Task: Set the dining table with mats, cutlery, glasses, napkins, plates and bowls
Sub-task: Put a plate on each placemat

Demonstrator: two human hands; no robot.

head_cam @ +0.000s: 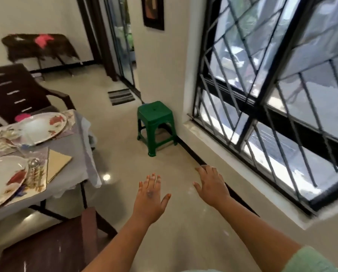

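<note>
Both grips are released: left hand (149, 195) and right hand (211, 185) hold nothing. Far left, floral plates (44, 128) sit on the worktop (79, 154); a tan napkin (57, 163) points toward the stool (154, 122).

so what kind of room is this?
Most likely a home dining area: a clothed table laid with floral plates, a dark chair beside it, and a barred window. Both hands are empty.

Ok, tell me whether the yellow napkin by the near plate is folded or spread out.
Folded, it seems. The yellow napkin lies flat as a compact angular shape beside the near plate, partly over the mat. Motion blur hides any crease.
</note>
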